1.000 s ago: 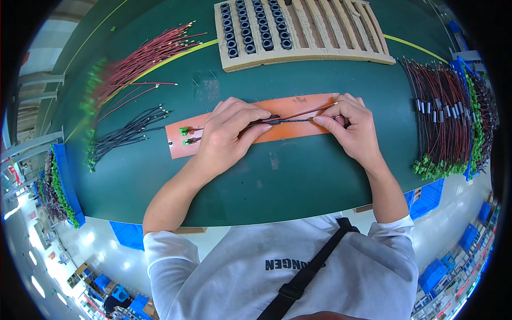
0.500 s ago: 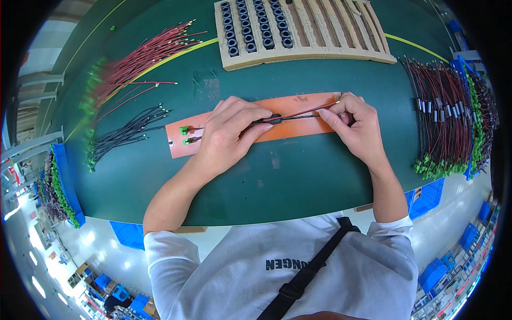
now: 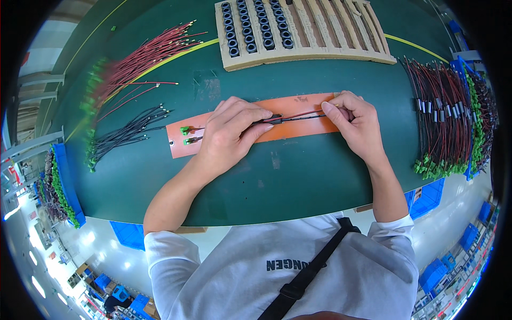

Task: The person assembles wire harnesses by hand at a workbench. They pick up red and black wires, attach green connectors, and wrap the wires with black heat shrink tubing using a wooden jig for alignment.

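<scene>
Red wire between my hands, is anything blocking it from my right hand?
Nothing visible: the red wire runs right up to your right hand. The black wire lies alongside, on the side nearer you, not across that stretch.

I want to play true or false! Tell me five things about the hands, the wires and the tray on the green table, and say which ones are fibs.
1. The orange strip lies on the green table. True.
2. A red wire runs to the right hand. True.
3. The left hand is empty. False: its thumb and fingers are closed on a dark piece with wires.
4. The cardboard tray is farther from the person than the orange strip. True.
5. There is nothing in the left side of the cardboard tray. False: black rings sit there in rows.
</scene>
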### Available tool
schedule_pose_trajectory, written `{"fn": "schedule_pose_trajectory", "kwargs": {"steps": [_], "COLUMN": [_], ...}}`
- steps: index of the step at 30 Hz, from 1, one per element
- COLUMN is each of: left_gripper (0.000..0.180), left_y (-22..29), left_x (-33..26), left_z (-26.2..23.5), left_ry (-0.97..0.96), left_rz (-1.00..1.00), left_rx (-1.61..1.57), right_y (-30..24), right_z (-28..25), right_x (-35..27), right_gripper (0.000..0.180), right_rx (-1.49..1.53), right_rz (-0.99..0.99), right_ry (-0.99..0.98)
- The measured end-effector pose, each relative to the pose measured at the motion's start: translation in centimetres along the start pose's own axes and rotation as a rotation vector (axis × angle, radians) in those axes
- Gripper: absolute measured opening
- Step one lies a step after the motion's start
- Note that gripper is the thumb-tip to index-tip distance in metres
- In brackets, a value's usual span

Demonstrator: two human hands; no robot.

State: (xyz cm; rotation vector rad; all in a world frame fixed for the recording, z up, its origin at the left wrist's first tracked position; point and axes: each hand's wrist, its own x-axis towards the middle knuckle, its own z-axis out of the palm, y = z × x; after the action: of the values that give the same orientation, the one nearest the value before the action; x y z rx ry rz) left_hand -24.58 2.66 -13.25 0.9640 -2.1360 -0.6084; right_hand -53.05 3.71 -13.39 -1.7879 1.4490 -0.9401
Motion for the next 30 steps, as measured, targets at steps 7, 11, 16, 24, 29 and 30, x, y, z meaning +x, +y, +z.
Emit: {"fn": "schedule_pose_trajectory", "kwargs": {"steps": [7,11,16,24,29,30], "left_gripper": [0.025,0.025,0.022,0.013,0.007,0.007], "left_y": [0.0,0.0,1.4,4.1,4.6,4.5], "left_x": [-0.1,0.0,0.7,1.1,2.3,2.7], "left_z": [0.2,0.1,-0.5,0.0,-1.1,-1.5], "left_ry": [0.019,0.016,0.009,-0.126,-0.261,-0.295], "left_rz": [0.004,0.024,0.126,0.122,-0.058,-0.087], "left_rx": [0.004,0.012,0.130,0.464,0.248,0.195], "right_y": [-0.4,-0.4,-0.2,0.2,0.4,0.5], "right_z": [0.2,0.5,0.7,0.9,1.0,0.9], "right_x": [0.0,-0.2,-0.3,-0.4,-0.4,-0.4], "right_gripper": [0.015,0.015,0.014,0.014,0.014,0.014], "right_rx": [-0.042,-0.093,-0.120,-0.167,-0.172,-0.174], "right_rz": [-0.023,-0.051,-0.070,-0.128,-0.161,-0.162], "right_ry": [-0.049,-0.034,-0.002,0.036,0.053,0.049]}}
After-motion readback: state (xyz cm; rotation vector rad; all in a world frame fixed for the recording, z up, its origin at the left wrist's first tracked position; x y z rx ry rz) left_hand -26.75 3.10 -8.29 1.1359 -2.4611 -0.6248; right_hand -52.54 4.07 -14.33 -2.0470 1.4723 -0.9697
